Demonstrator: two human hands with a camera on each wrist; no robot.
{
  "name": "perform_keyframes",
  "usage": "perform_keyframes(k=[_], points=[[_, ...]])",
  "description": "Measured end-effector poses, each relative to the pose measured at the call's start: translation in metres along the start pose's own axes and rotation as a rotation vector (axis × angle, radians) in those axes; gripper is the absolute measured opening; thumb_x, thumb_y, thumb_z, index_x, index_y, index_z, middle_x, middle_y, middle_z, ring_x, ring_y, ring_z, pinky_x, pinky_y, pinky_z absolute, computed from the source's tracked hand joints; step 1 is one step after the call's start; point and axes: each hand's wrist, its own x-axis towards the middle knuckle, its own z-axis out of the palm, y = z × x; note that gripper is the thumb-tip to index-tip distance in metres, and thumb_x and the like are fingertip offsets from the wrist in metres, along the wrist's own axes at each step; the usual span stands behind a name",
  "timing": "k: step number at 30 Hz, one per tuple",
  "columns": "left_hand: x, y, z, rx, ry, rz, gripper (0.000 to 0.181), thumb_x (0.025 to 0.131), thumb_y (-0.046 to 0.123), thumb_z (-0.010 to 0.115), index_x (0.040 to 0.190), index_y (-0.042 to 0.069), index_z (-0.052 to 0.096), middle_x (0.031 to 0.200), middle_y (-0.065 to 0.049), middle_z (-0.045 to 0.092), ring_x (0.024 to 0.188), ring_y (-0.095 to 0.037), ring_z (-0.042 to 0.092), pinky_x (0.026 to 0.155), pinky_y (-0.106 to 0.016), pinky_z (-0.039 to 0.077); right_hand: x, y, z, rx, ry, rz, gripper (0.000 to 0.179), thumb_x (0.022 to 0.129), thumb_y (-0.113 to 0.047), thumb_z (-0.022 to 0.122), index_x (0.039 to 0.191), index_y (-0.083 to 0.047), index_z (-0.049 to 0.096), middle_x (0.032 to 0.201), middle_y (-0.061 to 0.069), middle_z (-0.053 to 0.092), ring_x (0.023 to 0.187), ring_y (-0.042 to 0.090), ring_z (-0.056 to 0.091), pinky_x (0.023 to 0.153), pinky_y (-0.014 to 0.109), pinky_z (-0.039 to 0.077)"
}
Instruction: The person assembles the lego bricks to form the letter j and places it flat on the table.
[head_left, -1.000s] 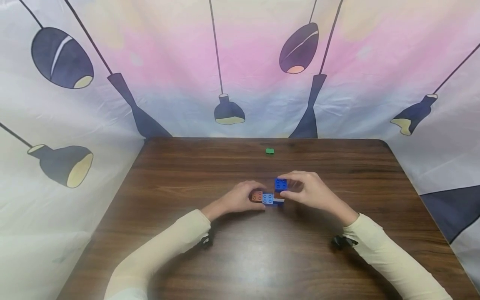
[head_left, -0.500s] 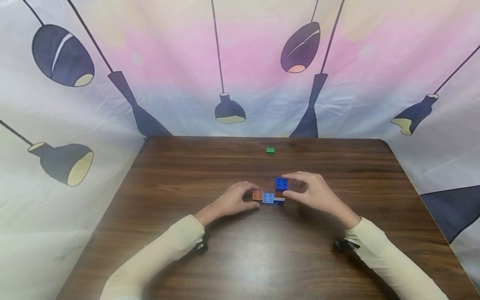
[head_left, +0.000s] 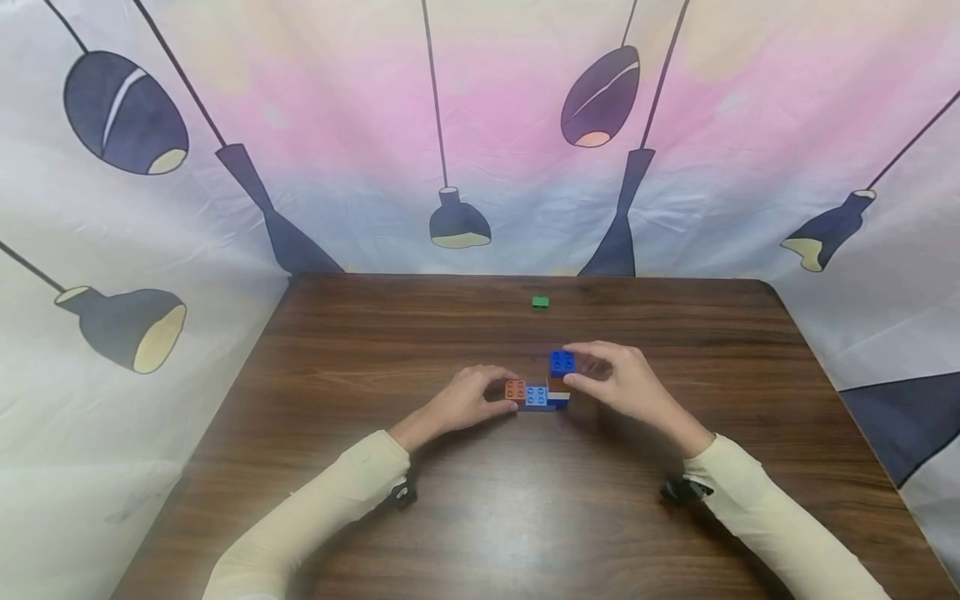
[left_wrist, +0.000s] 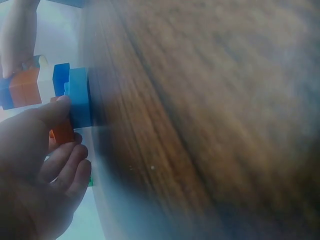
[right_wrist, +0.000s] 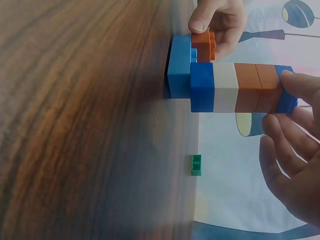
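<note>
A light blue base brick (right_wrist: 180,67) lies on the wooden table. At its right end rises a column: a blue brick (right_wrist: 202,87), a white brick (right_wrist: 224,87), two orange bricks (right_wrist: 247,87) and a blue top brick (head_left: 562,362). My right hand (head_left: 622,379) pinches that top brick between thumb and fingers. On the base's left end sits a low orange brick (head_left: 515,389), which my left hand (head_left: 472,398) pinches from the left. Light blue studs (head_left: 536,396) show between this brick and the column.
A small green brick (head_left: 540,302) lies alone near the table's far edge. The wooden tabletop (head_left: 480,500) ends at a printed curtain (head_left: 360,150) behind and at the sides.
My left hand has drawn back slightly to the left, its fingertips now around the orange brick alone. The blue top brick and my right fingers have shifted slightly away from me.
</note>
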Motion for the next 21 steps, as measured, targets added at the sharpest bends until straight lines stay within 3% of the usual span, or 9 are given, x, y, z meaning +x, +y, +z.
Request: perform_keyframes(k=[14,21], points=[[0.004,-0.003,-0.001,-0.12,-0.001,-0.077,0.042,0.095,0.034,0.074,0.129,0.011,0.063,0.115,-0.004,0.073,0.108,-0.017,0.068,0.094,-0.036,0.055,0.019,0.013,0.004,0.015,0.022,0.093,0.042,0.095,-0.03,0.075,0.131,-0.009,0.069,0.101,0.004,0.076,0.086,0.016,0.07,0.077,0.038,0.058],[0.006,-0.006,-0.002,-0.145,0.012,-0.082,0.04,0.096,0.036,0.073,0.126,0.011,0.064,0.112,-0.002,0.073,0.106,-0.016,0.068,0.092,-0.036,0.055,0.028,0.017,0.004,0.038,-0.001,0.133,0.045,0.096,-0.033,0.073,0.133,-0.008,0.067,0.107,0.009,0.076,0.093,0.022,0.071,0.08,0.043,0.059]])
